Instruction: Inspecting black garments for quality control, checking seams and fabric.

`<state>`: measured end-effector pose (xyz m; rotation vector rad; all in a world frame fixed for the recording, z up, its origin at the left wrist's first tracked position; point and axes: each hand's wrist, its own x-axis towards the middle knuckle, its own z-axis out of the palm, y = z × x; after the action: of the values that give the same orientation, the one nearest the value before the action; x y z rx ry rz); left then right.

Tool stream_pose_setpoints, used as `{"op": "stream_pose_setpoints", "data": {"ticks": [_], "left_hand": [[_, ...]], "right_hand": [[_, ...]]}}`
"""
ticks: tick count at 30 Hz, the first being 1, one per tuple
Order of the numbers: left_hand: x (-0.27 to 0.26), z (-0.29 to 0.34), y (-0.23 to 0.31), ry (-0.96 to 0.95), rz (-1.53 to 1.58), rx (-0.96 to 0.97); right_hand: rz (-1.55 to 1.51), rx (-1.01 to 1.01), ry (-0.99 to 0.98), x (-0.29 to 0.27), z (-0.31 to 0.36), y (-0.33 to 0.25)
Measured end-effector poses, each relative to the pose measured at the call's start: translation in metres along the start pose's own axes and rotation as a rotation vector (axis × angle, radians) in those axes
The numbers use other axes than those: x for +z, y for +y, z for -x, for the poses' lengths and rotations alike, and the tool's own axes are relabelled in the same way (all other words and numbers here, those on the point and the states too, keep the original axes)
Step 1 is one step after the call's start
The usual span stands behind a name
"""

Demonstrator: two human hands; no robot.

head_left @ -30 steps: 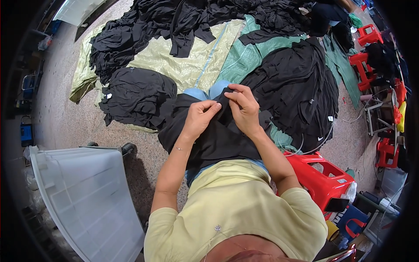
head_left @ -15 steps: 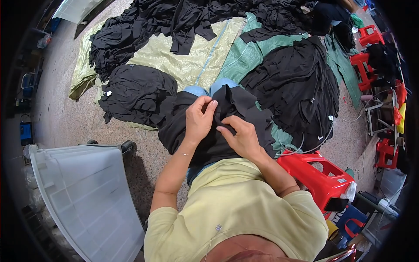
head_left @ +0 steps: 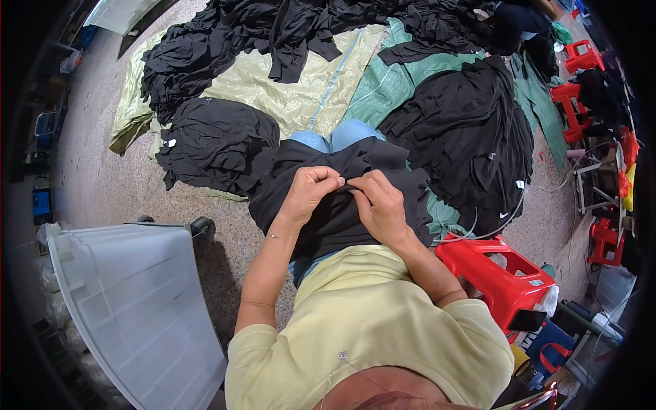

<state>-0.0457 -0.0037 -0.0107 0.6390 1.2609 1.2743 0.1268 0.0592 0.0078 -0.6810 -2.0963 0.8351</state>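
Across my lap lies a black garment (head_left: 318, 229), draped over my thighs with my blue-clad knees showing beyond it. My left hand (head_left: 309, 193) pinches a fold of this cloth between thumb and fingertips. Close beside it, my right hand (head_left: 380, 205) grips the same fold, so the fingertips of both hands nearly meet. A short edge of the fabric is raised between them. Whether anything small is held in the fingertips cannot be made out.
Piles of black garments lie left (head_left: 215, 143), right (head_left: 465, 137) and far ahead (head_left: 205, 51) on yellow (head_left: 266, 92) and green woven sheeting (head_left: 383, 75). A white plastic bin (head_left: 137, 301) stands at my left. A red stool (head_left: 492, 270) holding a phone (head_left: 527, 319) is at my right.
My hands have drawn together, the left lower and the right slightly up. The raised fold of the garment has dropped flatter, and the cloth now lies more smoothly toward my knees.
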Motion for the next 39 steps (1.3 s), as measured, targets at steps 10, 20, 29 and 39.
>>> {"op": "stream_pose_setpoints", "data": {"ticks": [10,20,29,39], "left_hand": [[0.011,0.016,0.001,0.08,-0.563,0.331],[0.015,0.028,-0.004,0.084,-0.691,0.475],[0.026,0.034,-0.018,0.203,-0.465,0.48],[0.011,0.031,-0.022,0.132,-0.039,0.033]], "right_hand": [[-0.147,0.127,-0.082,-0.005,0.005,0.007],[-0.137,0.099,-0.116,-0.006,0.007,0.011],[-0.797,0.74,-0.206,0.009,0.016,0.031],[-0.444,0.626,-0.315,-0.01,0.012,0.003]]}}
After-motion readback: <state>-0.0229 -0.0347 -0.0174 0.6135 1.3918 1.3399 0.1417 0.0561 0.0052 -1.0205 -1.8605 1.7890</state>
